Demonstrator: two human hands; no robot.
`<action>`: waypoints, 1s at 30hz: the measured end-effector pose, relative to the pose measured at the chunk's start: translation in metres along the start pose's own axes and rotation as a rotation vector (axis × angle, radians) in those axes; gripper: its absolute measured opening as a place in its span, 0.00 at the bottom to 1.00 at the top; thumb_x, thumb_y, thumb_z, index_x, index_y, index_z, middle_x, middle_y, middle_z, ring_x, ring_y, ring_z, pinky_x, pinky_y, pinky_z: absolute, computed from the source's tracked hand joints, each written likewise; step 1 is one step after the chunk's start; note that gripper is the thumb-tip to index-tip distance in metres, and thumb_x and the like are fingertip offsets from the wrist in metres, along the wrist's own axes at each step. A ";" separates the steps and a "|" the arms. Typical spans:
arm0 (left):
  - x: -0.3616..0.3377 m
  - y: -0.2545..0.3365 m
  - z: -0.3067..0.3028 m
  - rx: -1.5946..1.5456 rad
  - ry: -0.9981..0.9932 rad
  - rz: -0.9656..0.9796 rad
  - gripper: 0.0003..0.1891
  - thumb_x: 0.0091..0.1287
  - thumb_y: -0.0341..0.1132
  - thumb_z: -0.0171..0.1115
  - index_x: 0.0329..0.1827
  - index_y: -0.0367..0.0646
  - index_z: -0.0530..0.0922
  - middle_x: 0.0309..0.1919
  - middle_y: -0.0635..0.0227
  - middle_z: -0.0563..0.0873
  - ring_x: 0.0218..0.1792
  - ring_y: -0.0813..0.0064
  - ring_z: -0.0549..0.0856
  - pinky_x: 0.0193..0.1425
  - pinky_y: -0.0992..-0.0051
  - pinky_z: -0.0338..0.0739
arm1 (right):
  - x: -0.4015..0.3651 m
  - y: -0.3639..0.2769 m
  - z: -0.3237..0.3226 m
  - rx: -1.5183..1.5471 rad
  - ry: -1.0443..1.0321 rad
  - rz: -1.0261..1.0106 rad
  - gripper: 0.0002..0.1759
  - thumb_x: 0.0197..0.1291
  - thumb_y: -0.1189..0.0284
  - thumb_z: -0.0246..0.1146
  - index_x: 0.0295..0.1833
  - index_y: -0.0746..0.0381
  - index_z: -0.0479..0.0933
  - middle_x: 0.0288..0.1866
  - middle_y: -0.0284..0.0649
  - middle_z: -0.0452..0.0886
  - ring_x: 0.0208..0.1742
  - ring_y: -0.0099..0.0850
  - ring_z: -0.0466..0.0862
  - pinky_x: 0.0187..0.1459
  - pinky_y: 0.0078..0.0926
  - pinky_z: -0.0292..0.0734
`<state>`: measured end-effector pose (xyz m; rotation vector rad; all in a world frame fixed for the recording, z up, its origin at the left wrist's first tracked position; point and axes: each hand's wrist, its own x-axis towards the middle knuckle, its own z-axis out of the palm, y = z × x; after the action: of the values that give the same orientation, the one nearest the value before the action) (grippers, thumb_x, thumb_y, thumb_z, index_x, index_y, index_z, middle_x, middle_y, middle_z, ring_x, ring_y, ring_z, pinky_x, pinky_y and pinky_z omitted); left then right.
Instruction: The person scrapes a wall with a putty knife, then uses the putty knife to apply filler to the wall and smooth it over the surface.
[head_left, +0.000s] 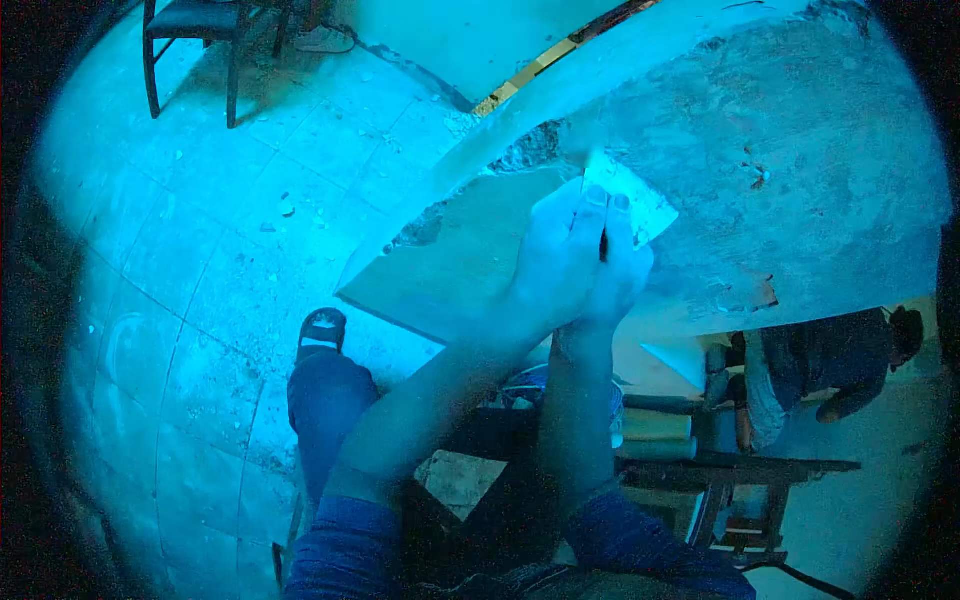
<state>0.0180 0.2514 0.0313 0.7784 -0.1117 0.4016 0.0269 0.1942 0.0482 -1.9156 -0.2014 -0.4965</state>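
Observation:
My left hand (pixel 548 245) and my right hand (pixel 622 275) are close together, closed around a scraper (pixel 640 205). The tool's wide, pale blade lies against the wall surface (pixel 820 150), with fingertips of both hands pressed on it. A dark bit of what looks like its handle shows between the hands; the rest is hidden. Near the blade, a rough, broken patch (pixel 530 148) runs along the wall's edge, beside a smoother, darker area (pixel 470 230).
Debris is scattered over the tiled floor (pixel 190 260) at left. A chair (pixel 195 25) stands at top left. At right are another person (pixel 820 365) and a dark wooden frame (pixel 745 475). My shod foot (pixel 323 328) is below the wall.

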 end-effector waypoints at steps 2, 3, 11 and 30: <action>0.001 -0.005 0.000 -0.006 0.005 -0.019 0.16 0.70 0.40 0.44 0.38 0.36 0.75 0.28 0.70 0.78 0.30 0.83 0.74 0.35 0.78 0.70 | 0.000 0.009 0.003 0.163 0.089 0.054 0.17 0.66 0.66 0.49 0.33 0.66 0.77 0.25 0.35 0.77 0.26 0.21 0.75 0.26 0.22 0.68; 0.001 -0.007 0.001 -0.006 0.007 -0.027 0.16 0.70 0.40 0.44 0.38 0.36 0.75 0.28 0.70 0.77 0.30 0.83 0.74 0.34 0.78 0.70 | -0.002 0.009 0.002 0.160 0.100 0.066 0.17 0.66 0.66 0.49 0.33 0.66 0.77 0.25 0.35 0.77 0.26 0.21 0.75 0.26 0.22 0.68; 0.009 0.021 -0.023 0.464 0.121 0.165 0.11 0.65 0.34 0.51 0.40 0.35 0.76 0.34 0.62 0.79 0.36 0.75 0.78 0.38 0.75 0.72 | 0.010 -0.010 0.030 0.258 -0.208 -0.017 0.11 0.60 0.69 0.57 0.32 0.67 0.76 0.28 0.32 0.78 0.28 0.18 0.74 0.27 0.18 0.69; 0.004 0.004 -0.004 0.066 0.142 0.070 0.16 0.68 0.38 0.43 0.27 0.36 0.71 0.20 0.67 0.75 0.23 0.79 0.73 0.27 0.74 0.68 | -0.007 -0.006 0.013 0.115 0.058 0.003 0.17 0.62 0.63 0.56 0.36 0.69 0.75 0.29 0.38 0.78 0.27 0.21 0.75 0.27 0.22 0.70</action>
<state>0.0202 0.2576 0.0321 0.8104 0.0075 0.5274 0.0220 0.2089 0.0462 -1.7874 -0.1855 -0.5271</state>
